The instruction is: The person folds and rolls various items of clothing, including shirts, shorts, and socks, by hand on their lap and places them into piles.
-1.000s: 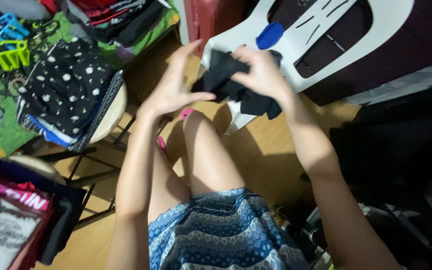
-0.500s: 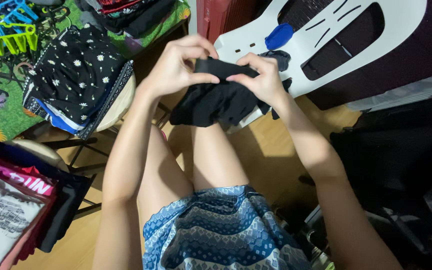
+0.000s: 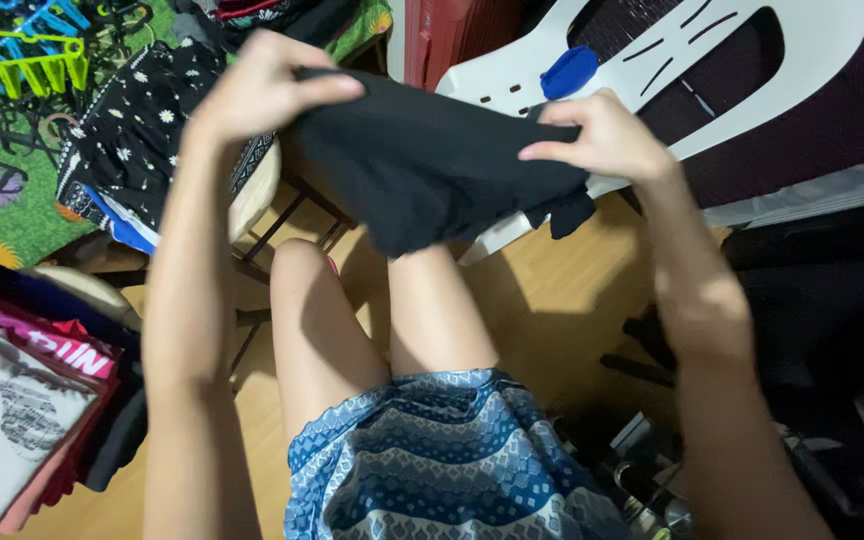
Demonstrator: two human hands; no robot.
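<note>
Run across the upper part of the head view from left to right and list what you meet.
Green plastic hanger → daisy-print black fabric → left hand → black garment → blue cloth on the chair → right hand → white plastic chair.

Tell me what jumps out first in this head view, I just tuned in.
A black garment stretched wide across the upper middle, pinched at its top edge by the left hand and the right hand, above the person's bare knees. Behind it stands a white plastic chair with a blue cloth on it; at upper left, a daisy-print black fabric lies on a round stool.
</note>
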